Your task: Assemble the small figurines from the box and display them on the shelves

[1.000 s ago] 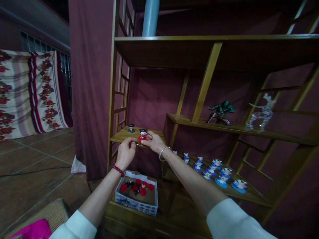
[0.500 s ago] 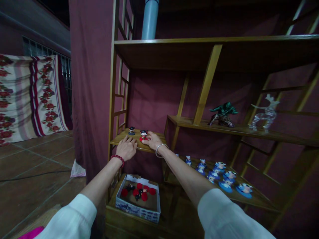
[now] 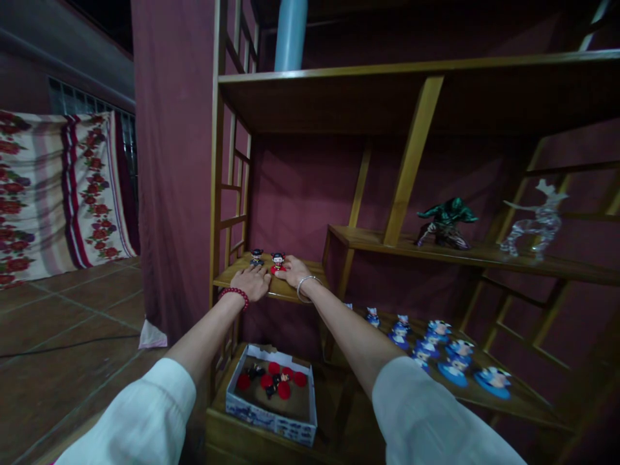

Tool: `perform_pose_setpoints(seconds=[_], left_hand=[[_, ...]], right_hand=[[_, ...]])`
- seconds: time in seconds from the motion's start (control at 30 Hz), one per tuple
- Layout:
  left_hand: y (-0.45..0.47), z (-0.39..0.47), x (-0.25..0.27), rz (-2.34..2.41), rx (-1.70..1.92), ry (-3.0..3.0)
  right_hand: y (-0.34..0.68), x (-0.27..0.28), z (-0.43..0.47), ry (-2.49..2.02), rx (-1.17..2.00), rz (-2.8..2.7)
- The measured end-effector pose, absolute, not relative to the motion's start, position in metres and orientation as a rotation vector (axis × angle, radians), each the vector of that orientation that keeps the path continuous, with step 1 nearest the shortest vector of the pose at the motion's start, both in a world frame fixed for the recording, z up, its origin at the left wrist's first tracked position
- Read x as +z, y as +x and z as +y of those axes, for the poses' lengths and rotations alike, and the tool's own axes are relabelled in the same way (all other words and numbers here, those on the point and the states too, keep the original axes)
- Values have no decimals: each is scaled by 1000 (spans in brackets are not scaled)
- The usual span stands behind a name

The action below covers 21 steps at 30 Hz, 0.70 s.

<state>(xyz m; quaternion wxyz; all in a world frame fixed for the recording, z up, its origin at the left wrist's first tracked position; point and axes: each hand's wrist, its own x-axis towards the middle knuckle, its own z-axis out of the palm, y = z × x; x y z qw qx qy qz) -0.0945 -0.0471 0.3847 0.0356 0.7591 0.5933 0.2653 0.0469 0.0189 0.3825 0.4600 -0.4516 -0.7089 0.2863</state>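
A small figurine in red [image 3: 278, 262] stands upright on the small upper-left shelf [image 3: 285, 292]. My right hand [image 3: 293, 272], with a silver bangle at the wrist, closes its thumb and fingers on the figurine's right side and base. Just left of it stands a dark-clothed figurine [image 3: 256, 256] with a black hat. My left hand [image 3: 251, 282], wearing a red bead bracelet, lies palm down on the shelf's front edge. Its fingers are stretched out, their tips close to the dark figurine's base; whether they touch it I cannot tell.
Below, an open box [image 3: 271, 420] holds several red and black figurines. Several blue-and-white figurines [image 3: 455, 361] stand on the lower right shelf. A green-and-brown statuette [image 3: 448, 223] and a clear deer [image 3: 537, 223] occupy the middle shelf. A blue cylinder [image 3: 291, 35] is above.
The red figurine has shifted slightly toward the dark one, with my right hand still on it. My left hand has slid a little to the right. The view has also shifted slightly.
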Motion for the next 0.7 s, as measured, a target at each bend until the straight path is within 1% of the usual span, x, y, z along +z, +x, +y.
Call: perform_pose_setpoints(seconds=[0.17, 0.33, 0.4, 0.57, 0.7], left_hand=[[-95, -40, 383, 1793, 865, 2358], [-95, -34, 382, 1740, 941, 2400], [-95, -33, 384, 1790, 843, 2458], [-93, -33, 390, 2024, 345, 2610], [-92, -35, 392, 2065, 265, 2633]], right_hand=[[47, 380, 34, -1118, 670, -1736], [47, 377, 49, -1280, 538, -1756], [46, 376, 55, -1339, 482, -1776], [44, 376, 63, -1428, 405, -1796], [42, 377, 63, -1435, 366, -1802]])
